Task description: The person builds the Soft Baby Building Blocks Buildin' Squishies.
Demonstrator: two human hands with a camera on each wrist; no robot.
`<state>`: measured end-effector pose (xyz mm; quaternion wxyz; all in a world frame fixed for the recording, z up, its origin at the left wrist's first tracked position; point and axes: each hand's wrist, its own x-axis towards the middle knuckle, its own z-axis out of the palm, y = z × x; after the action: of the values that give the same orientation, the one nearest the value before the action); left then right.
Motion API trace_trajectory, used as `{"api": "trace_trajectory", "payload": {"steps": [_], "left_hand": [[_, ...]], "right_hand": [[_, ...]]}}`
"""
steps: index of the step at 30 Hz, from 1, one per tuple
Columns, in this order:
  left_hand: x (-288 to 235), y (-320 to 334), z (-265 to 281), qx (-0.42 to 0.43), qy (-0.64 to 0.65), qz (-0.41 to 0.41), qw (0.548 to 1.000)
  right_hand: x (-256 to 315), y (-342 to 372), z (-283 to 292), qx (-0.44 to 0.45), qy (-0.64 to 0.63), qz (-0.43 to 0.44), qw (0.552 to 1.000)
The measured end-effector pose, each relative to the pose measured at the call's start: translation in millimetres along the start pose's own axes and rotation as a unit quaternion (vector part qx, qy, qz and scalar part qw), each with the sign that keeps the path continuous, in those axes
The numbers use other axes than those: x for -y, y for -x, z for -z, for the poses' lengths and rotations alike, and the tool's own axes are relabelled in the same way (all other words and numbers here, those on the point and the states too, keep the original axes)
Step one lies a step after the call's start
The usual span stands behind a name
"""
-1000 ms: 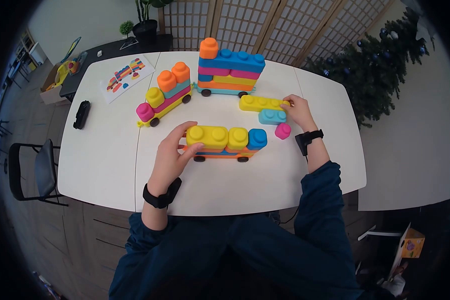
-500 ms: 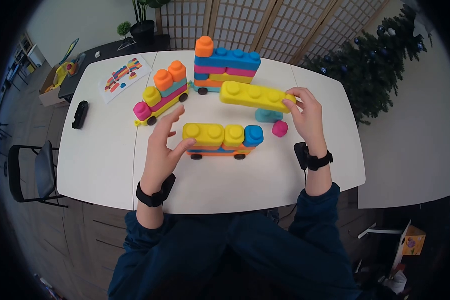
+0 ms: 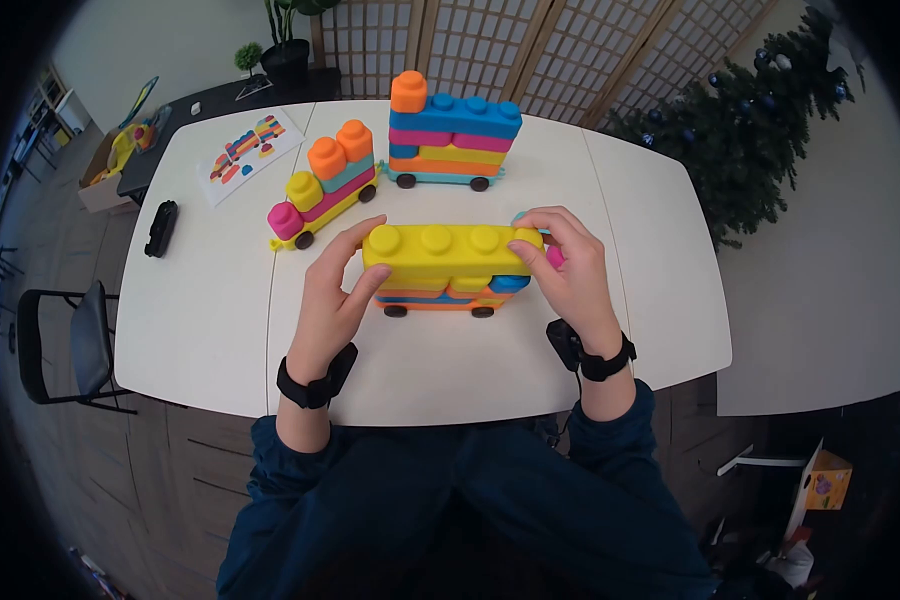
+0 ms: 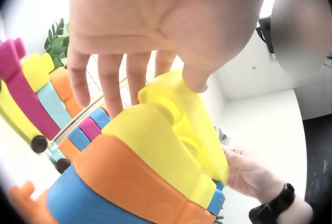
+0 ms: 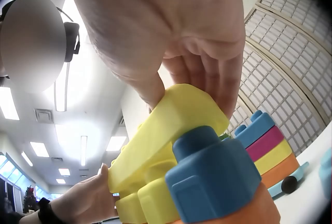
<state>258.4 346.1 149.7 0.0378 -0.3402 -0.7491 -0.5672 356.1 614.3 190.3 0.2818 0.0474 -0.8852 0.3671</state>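
Observation:
A long yellow block (image 3: 436, 252) lies over the top of a wheeled block car (image 3: 440, 300). The right hand (image 3: 576, 272) pinches its right end between thumb and fingers. At the left end, the left hand (image 3: 336, 288) has its thumb and fingers around the block. In the left wrist view the long block (image 4: 181, 115) is tilted, its hollow underside showing above the yellow blocks (image 4: 155, 146). The right wrist view shows the long block (image 5: 155, 136) above a blue block's (image 5: 215, 177) stud, with a gap beneath. A pink block (image 3: 556, 257) is partly hidden behind the right hand.
Farther back stand a tall block car (image 3: 455, 130) and, left of it, a stepped block car (image 3: 325, 190). A picture sheet (image 3: 250, 155) and a black object (image 3: 161, 229) lie on the left of the white table (image 3: 200, 330).
The right hand has lifted the long yellow block from beside the teal block and brought it left and toward the body, over the near car. The left hand let go of the car, then closed around the long block.

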Motion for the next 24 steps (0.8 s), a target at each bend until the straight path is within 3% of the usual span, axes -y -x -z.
{"api": "trace_trajectory", "payload": {"steps": [9, 11, 24], "left_hand": [[5, 0, -5, 0.004, 0.021, 0.046, 0.999], [2, 1, -4, 0.003, 0.016, 0.052, 0.999], [10, 5, -3, 0.003, -0.01, 0.043, 0.999]], "right_hand": [[-4, 13, -11, -0.023, -0.031, -0.037, 0.999], [-7, 18, -16, -0.037, -0.015, -0.002, 0.999], [-30, 24, -31, -0.012, -0.109, -0.053, 0.993]]}}
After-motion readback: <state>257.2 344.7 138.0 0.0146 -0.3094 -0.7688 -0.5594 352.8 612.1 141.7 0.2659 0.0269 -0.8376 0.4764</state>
